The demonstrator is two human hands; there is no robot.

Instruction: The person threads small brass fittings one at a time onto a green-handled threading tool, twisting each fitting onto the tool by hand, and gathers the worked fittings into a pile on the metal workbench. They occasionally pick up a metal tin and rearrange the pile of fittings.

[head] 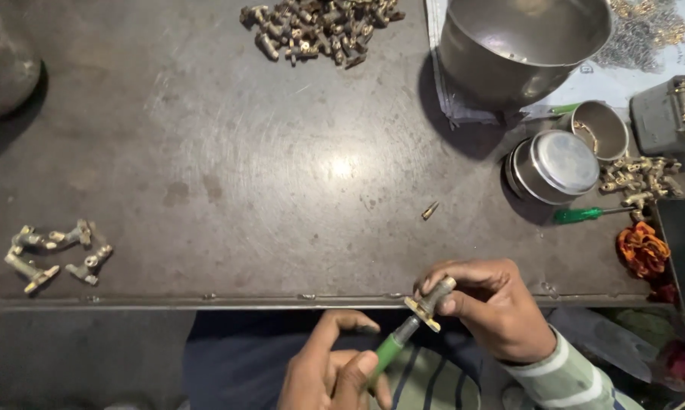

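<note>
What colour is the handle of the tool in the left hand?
Green: the handle of the screwdriver held in the left hand, seen best in the head view.

I see a dull, scuffed metal table (228,175) with a soft glare at its middle. My right hand (494,307) holds a tarnished brass fitting (431,298), matt and grimy; my left hand (335,372) grips a screwdriver (392,347) with a smooth green plastic handle and a grey metal shaft. The pile of fittings (319,26) and the few at the left (54,254) look like the same dull brass. The big bowl (521,42) is brushed steel with a satin sheen; the round tin (555,165) has a shinier lid. My sleeve (562,376) is striped cloth. Paper (631,76) lies under the bowl.
</note>
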